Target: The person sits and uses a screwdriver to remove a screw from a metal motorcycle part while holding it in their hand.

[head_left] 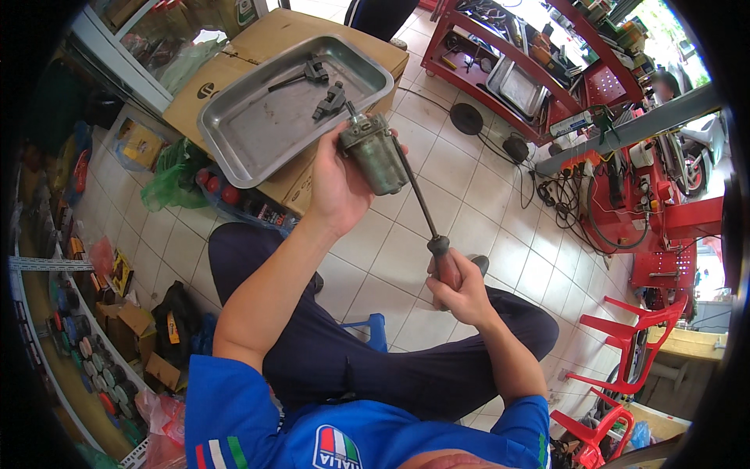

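Observation:
My left hand (341, 176) is wrapped round a worn, greenish-grey metal starter motor (376, 162), a short cylinder with a thin shaft at its upper end. It is held up in the air beside the near right corner of a steel tray (226, 166). My right hand (462, 291) grips a long screwdriver (422, 205) by its red and black handle. The blade slants up to the motor's right side, and its tip is hidden behind the motor's upper edge. Two dark parts lie in the tray: one with a long stem (314, 73) and a blocky one (330, 102).
Under the tray is a cardboard box (258, 27). A blue stool (375, 332) stands between my legs. At the far right are a red tool cart (445, 39), cables (558, 199) and red plastic chairs (652, 320). Shelves with round tins (98, 367) line the left.

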`<state>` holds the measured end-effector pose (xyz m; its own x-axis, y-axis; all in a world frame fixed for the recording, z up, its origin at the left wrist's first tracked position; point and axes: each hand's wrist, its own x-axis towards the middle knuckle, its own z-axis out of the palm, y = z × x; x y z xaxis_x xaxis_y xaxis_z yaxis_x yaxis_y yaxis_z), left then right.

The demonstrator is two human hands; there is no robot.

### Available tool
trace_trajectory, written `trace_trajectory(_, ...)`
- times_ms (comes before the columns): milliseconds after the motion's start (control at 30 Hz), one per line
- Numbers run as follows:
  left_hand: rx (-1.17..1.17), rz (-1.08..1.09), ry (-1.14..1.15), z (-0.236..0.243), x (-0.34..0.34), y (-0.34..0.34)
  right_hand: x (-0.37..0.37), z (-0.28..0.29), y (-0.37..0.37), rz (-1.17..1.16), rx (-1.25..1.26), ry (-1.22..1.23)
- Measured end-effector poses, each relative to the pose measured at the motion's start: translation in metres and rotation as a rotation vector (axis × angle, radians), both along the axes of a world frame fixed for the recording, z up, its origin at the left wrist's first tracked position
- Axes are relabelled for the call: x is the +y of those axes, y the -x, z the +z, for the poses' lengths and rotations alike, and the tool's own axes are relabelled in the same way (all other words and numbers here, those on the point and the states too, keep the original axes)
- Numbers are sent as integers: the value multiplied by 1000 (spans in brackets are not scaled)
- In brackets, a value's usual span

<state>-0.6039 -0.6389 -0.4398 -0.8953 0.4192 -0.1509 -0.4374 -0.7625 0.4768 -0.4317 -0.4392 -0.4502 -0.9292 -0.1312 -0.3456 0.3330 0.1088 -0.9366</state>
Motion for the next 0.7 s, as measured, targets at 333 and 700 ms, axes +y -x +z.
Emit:
trace_trajectory(333, 22, -20, -10, 1, 0, -1, 0, -1, 1, 25, 32, -7)
trace_trajectory(700, 36, -8, -5, -2, -1, 2, -3, -22, -3, 50, 339, -160)
